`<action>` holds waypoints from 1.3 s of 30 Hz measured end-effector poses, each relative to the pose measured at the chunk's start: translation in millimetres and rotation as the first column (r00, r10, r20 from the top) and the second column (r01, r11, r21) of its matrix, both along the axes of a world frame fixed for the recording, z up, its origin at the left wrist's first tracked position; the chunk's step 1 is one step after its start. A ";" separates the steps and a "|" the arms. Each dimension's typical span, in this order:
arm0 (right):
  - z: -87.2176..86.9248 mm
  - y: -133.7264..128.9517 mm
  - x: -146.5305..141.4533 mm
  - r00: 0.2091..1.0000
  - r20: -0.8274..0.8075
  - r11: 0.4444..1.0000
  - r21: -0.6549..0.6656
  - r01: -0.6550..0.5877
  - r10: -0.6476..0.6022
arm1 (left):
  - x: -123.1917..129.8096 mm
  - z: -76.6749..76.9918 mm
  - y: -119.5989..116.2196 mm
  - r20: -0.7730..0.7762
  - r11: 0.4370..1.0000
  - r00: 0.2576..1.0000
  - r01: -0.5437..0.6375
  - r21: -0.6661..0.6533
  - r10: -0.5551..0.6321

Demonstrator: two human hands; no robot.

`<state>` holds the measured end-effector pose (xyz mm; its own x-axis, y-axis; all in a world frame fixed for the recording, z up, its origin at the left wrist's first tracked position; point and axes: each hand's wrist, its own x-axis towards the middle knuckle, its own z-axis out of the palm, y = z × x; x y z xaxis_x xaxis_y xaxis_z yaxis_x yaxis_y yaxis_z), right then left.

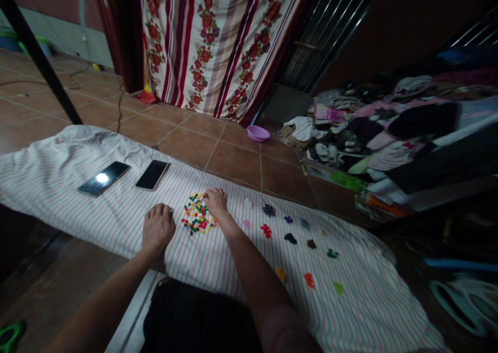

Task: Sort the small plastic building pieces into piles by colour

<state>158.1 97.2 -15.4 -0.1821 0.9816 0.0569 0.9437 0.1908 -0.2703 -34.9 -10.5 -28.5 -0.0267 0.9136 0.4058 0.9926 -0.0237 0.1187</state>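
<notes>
A loose heap of small multicoloured pieces (199,217) lies on the striped cloth, too small to tell their exact kind. My right hand (216,201) reaches over the heap's upper right edge, fingers bent together at the pieces; whatever is between the fingertips is hidden. Left of the heap, my left hand (158,227) rests on the cloth with its fingers curled in, and no object shows in it. To the right, pieces lie sorted by colour, among them a red group (266,231), a black group (290,238), an orange group (309,280) and a light green group (338,287).
Two phones (151,175) lie on the striped cloth (116,215) at the left. Beyond the covered surface, a purple basin (258,133) sits on the tiled floor before a floral curtain (210,47). Clothes (350,119) are heaped at the right.
</notes>
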 end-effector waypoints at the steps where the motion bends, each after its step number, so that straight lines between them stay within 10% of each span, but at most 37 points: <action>1: -0.7 0.0 0.6 1.000 -0.004 1.000 0.006 0.000 0.000 | 0.0 0.0 0.0 -0.002 1.000 1.000 -0.001 -0.002 0.001; 23: -4.1 -32.6 22.0 0.978 -0.210 0.985 0.169 0.014 0.022 | 0.2 -0.4 -0.3 -0.038 1.000 0.999 -0.010 -0.005 0.010; 39: -2.8 -49.1 109.0 0.936 -0.285 0.935 0.227 0.273 -0.204 | 0.0 3.0 -2.2 -0.023 1.000 1.000 -0.010 -0.028 0.009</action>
